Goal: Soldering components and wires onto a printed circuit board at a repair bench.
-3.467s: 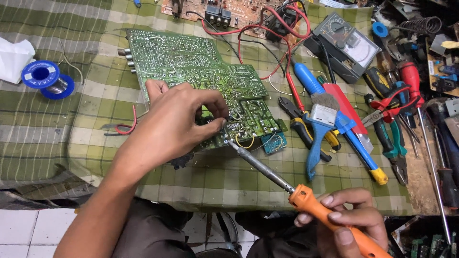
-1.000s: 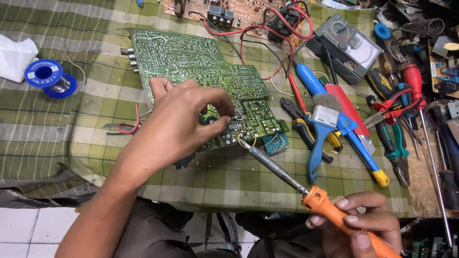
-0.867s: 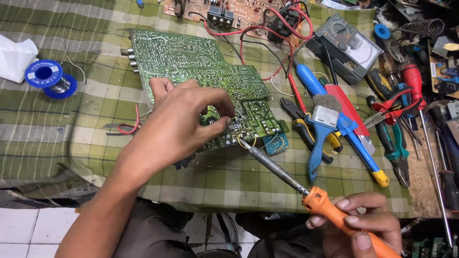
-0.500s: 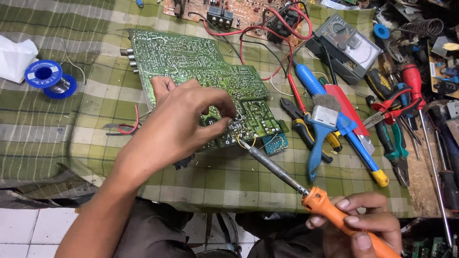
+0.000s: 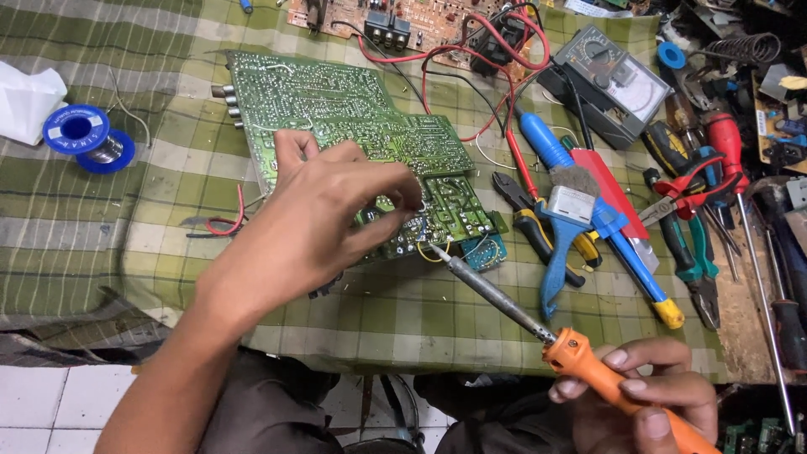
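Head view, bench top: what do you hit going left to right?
White tissue → blue solder spool → left hand on the green circuit board → soldering iron held in the right hand → blue desoldering pump → analog multimeter → red-handled screwdriver.

Blue solder spool (image 5: pixel 87 137) far left, pale label; multimeter dial face (image 5: pixel 618 80) top right, perhaps.

Green plaid-covered table (image 5: pixel 101 244) with green circuit board (image 5: pixel 336 109), blue solder spool (image 5: pixel 84 139), multimeter (image 5: pixel 609 84), pliers (image 5: pixel 546 240), screwdrivers (image 5: pixel 731 151).
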